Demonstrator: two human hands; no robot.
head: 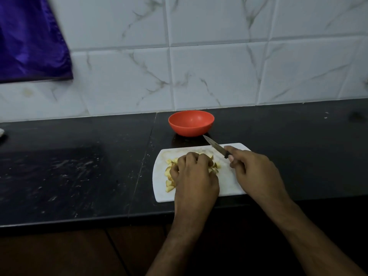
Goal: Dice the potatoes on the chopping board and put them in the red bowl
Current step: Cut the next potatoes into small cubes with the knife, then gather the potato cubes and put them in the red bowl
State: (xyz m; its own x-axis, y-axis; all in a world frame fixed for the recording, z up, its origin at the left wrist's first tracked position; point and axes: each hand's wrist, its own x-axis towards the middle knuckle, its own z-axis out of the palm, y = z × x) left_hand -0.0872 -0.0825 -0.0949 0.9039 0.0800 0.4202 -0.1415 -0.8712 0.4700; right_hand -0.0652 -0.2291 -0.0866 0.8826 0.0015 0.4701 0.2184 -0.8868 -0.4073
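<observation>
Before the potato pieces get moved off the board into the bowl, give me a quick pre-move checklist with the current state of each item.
1. Diced yellow potato pieces piled on white plastic chopping board: ok.
2. Left hand curled over the pile: ok.
3. Pieces firmly gathered underneath: cannot tell.
4. Round red plastic bowl upright behind the board, nothing visible inside: ok.
5. Right hand grips black-handled steel knife, blade pointing away from the left hand: ok.
</observation>
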